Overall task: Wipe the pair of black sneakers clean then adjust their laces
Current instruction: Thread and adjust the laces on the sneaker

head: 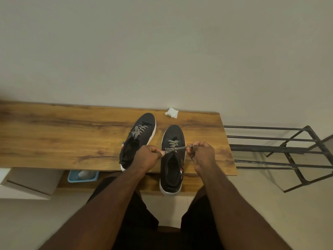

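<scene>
Both hands on the laces, pulling them out sideways over the near shoe!

The left hand (146, 156) and right hand (202, 152) each pinch one end of the black-and-white patterned lace (173, 148), stretched taut across the right-side black white-soled sneaker (171, 170), heel overhanging the wooden bench top (63, 134). The other black sneaker (139, 134) sits just beside it; a crumpled white wipe (172, 112) lies near the wall.

wall (162, 42): plain pale | bench (54, 134): wood | floor (270, 204): beige tile | rack (288, 152): black metal
</scene>
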